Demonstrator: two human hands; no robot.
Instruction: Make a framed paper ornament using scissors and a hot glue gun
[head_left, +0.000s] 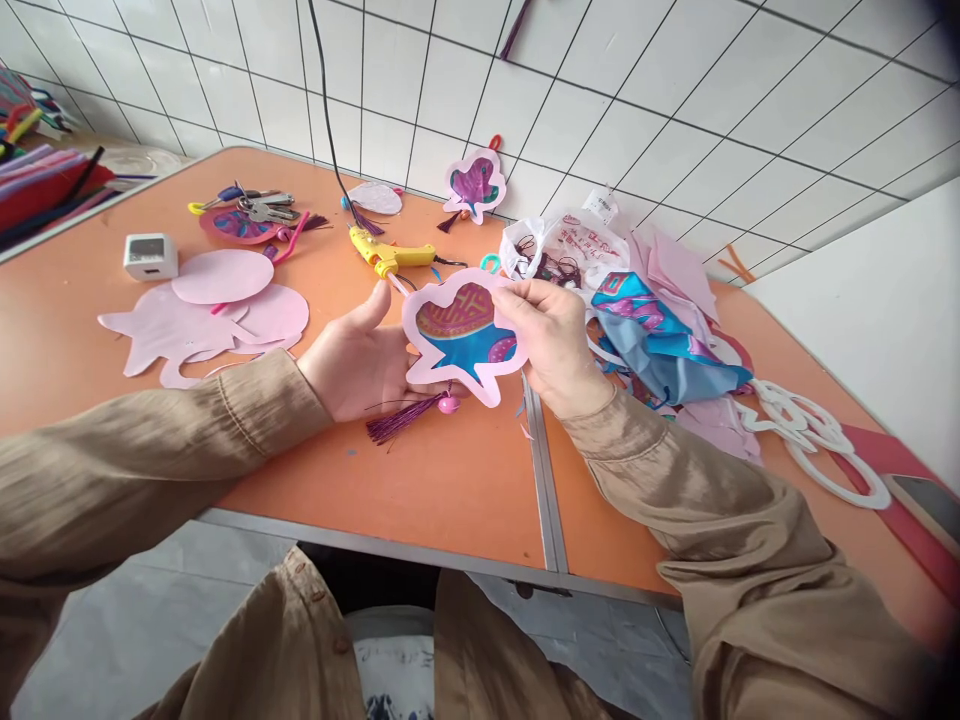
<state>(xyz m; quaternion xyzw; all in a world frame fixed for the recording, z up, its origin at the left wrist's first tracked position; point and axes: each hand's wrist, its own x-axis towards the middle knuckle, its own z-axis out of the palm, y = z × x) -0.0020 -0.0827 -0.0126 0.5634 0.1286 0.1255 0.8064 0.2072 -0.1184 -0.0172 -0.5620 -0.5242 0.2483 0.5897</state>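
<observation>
A pink-edged fabric ornament [469,345] hangs upright over the table, with blue, purple and patterned cloth in its middle. My right hand [551,335] is closed on its upper right edge, thumb in front. A teal loop [490,263] shows above it, and a pink bead [448,404] with a purple tassel [405,417] dangles below. My left hand [367,360] is open, palm up, thumb spread; its fingers pass behind the ornament and are partly hidden. Whether they touch it, I cannot tell. Just beyond lies a yellow glue gun [390,252] with a dark cord.
Pink cut-out shapes [187,320] and a white charger cube [150,257] lie left. A similar ornament [475,186] leans on the tiled wall. At right are a plastic bag [566,250], blue fabric [660,350], white rings [817,430] and a phone [926,505]. Keys [266,208] rest at back left.
</observation>
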